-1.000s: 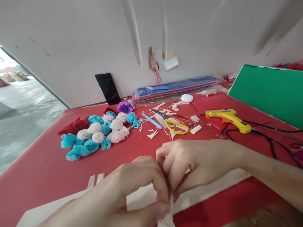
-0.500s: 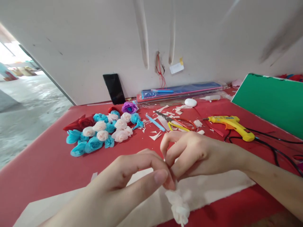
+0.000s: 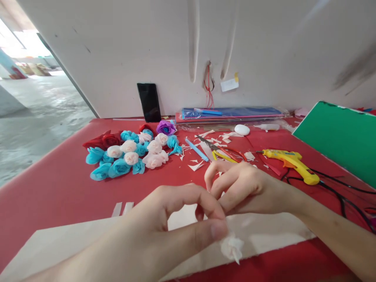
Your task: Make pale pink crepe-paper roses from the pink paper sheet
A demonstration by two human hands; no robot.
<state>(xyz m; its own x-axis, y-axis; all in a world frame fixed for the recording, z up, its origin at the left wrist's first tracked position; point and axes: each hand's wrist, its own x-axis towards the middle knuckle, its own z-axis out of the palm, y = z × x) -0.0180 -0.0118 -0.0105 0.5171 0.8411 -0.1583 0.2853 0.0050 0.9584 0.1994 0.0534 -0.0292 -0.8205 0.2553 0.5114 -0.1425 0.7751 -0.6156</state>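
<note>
Between my hands is a small white paper flower (image 3: 232,246), its twisted base pointing down toward me. My left hand (image 3: 188,219) pinches it between thumb and index finger. Right beside it, my right hand (image 3: 241,188) has its fingers curled and pressed together at the flower's far side; the fingertips are partly hidden behind the left hand. A long cream paper strip (image 3: 270,231) lies on the red table under both hands. Two short pale strips (image 3: 122,208) lie at its far edge, left of the hands.
Finished blue, pink and red paper flowers (image 3: 119,167) cluster at left. Paper scraps, scissors (image 3: 225,155) and a light blue pen (image 3: 196,149) lie ahead. A yellow glue gun (image 3: 290,158) with black cable and a green board (image 3: 337,137) are right. A phone (image 3: 149,102) leans on the wall.
My left thumb and index finger have shifted right and closed nearer the flower's body. The flower has turned and risen slightly. The head view has shifted a little, showing more of the short strips.
</note>
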